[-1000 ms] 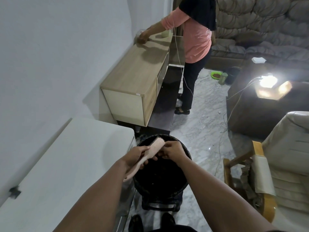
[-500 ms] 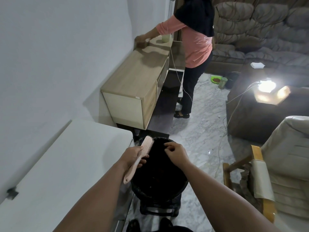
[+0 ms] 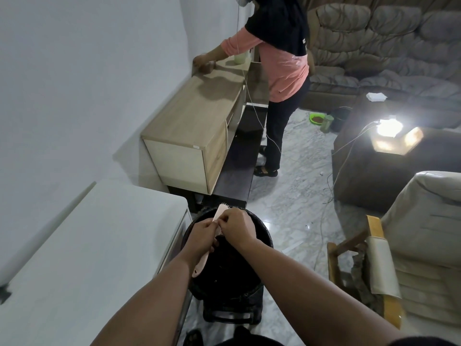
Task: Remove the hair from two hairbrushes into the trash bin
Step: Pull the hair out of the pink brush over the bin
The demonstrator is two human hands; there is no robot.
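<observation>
A pale pink hairbrush is held over the round black trash bin at the bottom centre. My left hand grips its middle, with the handle pointing down toward me and the bristled head sticking up past my fingers. My right hand is pressed against the brush head, fingertips pinched at the bristles. Whatever hair sits between those fingers is too small to make out. Only one hairbrush is in view.
A white table runs along my left, touching the bin. Beyond it stands a wooden cabinet, where another person leans. A wooden-armed chair is at the right, a dark ottoman with a bright lamp behind it, and cables cross the marble floor.
My right hand, apart from the brush half a second ago, has come back onto the brush head. The brush has turned more upright over the bin.
</observation>
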